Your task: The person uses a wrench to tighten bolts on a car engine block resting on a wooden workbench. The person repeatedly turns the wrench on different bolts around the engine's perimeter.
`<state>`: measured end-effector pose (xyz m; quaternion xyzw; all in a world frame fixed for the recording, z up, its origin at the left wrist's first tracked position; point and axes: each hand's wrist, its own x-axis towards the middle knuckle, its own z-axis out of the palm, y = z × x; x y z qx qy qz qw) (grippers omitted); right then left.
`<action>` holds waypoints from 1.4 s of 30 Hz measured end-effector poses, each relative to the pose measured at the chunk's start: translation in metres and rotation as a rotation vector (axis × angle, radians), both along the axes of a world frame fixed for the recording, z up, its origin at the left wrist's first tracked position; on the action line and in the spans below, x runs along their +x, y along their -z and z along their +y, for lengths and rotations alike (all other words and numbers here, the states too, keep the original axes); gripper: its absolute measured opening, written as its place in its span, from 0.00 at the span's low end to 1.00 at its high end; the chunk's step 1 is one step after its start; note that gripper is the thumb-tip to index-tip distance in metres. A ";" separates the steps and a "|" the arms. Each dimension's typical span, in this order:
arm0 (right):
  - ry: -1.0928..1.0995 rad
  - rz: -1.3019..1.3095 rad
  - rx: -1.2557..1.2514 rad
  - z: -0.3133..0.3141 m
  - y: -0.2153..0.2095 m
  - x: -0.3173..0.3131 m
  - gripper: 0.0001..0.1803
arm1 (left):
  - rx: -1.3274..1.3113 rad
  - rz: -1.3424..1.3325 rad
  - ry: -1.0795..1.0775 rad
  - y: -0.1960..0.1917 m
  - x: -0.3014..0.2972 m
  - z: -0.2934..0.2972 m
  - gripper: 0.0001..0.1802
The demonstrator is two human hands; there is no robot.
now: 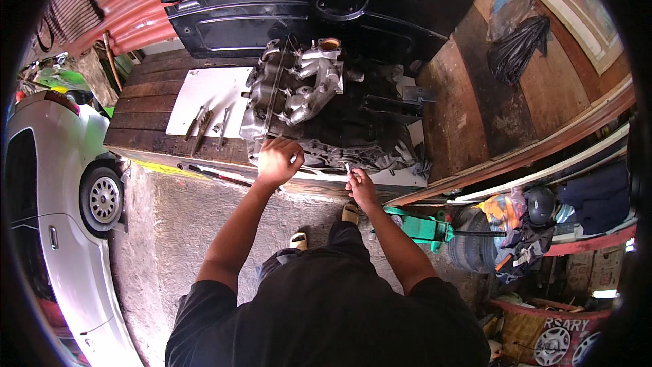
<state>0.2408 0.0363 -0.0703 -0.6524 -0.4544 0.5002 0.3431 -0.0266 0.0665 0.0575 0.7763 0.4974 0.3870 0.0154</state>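
Observation:
A greasy car engine (380, 112) lies on the wooden workbench, with a silver intake manifold (305, 98) and a valve cover (261, 95) on top. My left hand (277, 163) is closed at the engine's near left edge, and its fingers hide whatever they grip. Lower on the near side, my right hand (363, 189) pinches a slim silver wrench (348, 167), its upper end against the engine's near face. Left of the engine, a white board (193, 88) carries several hand tools, among them a brush (202, 133) and a wrench (223, 126).
Behind the wooden bench (139, 102) stands a dark vehicle door panel (292, 0). A silver car (61, 231) is parked at left. A green floor jack (418, 226), a tyre (468, 248) and a helmet (540, 205) sit at right. Black bags (519, 47) lie at the far right.

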 end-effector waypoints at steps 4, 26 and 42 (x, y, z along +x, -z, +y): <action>-0.009 0.041 0.083 0.008 0.020 -0.001 0.17 | -0.005 -0.009 0.025 -0.002 0.002 0.001 0.03; 0.117 0.153 0.240 0.018 0.041 -0.021 0.10 | -0.008 0.000 0.016 0.002 0.000 0.001 0.03; 0.223 -0.403 0.390 0.017 0.029 -0.015 0.17 | 0.004 -0.008 0.015 0.004 0.001 0.001 0.04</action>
